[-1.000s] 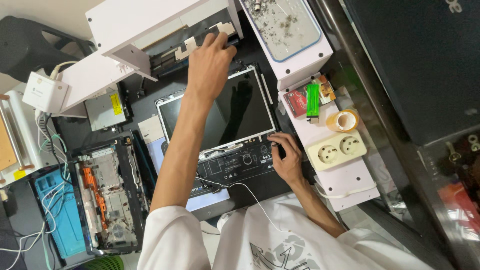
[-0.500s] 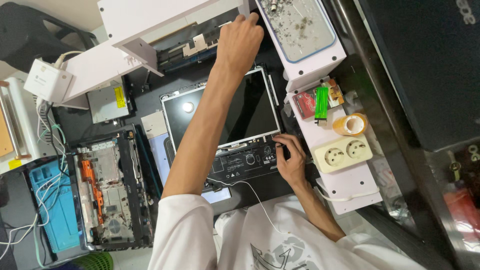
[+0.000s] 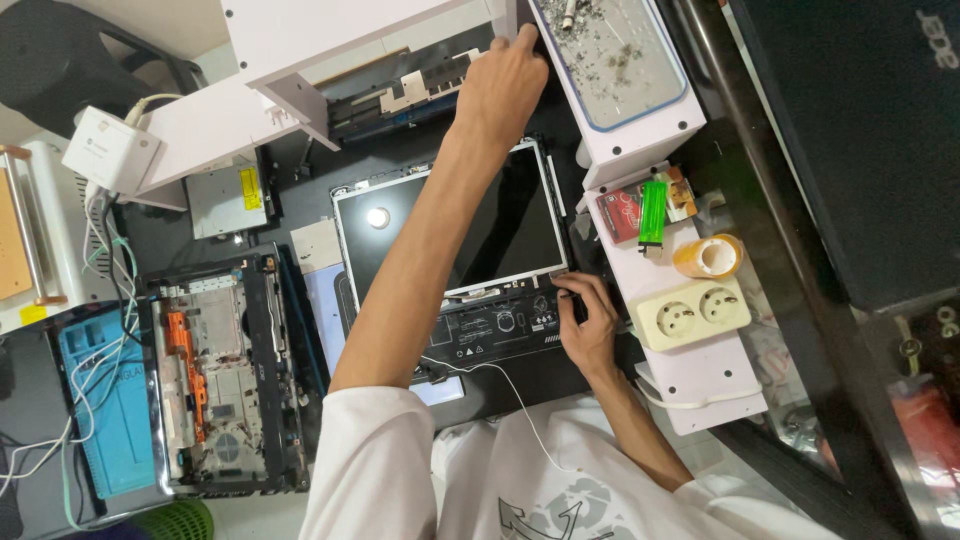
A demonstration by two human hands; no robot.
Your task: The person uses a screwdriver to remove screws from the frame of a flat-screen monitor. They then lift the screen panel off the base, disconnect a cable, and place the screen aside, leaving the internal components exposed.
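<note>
A dismantled laptop lies in front of me, its dark screen [image 3: 500, 225] laid flat and its black base [image 3: 495, 330] exposed below it. My right hand [image 3: 590, 322] grips the base's right corner by the hinge, fingers curled on it. My left hand [image 3: 507, 85] is stretched far forward across the screen. Its fingers curl at the edge of the white shelf [image 3: 340, 40], next to a white tray [image 3: 620, 70] of small screws and bits. What those fingers hold is hidden. A thin white cable [image 3: 520, 400] runs from the base toward my shirt.
A second opened laptop chassis [image 3: 225, 375] lies at the left beside a blue mat [image 3: 100, 400]. To the right are a white double socket [image 3: 690, 312], a tape roll [image 3: 708, 257], a green lighter [image 3: 653, 212] and a red box. A white adapter [image 3: 110, 150] and cables sit far left.
My left arm has reached farther forward and to the right, from the dark slot under the shelf to the shelf's corner by the tray. My right hand stays on the laptop base.
</note>
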